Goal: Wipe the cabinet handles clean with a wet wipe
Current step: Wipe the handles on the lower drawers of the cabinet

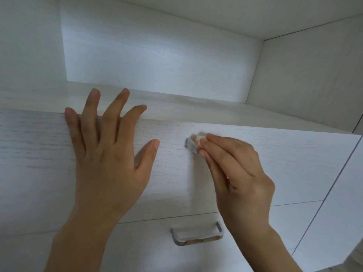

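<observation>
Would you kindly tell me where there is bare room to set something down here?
The shelf top is bare from the fingertips of the left hand to the right wall. It is crowded at the upper handle, where the right hand holds the wet wipe.

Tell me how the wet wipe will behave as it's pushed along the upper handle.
The wet wipe looks bunched where the right hand pinches it, so it is probably floppy and will fold round the upper handle. It seems small and light, so it likely needs a steady pinch to stay put.
</observation>
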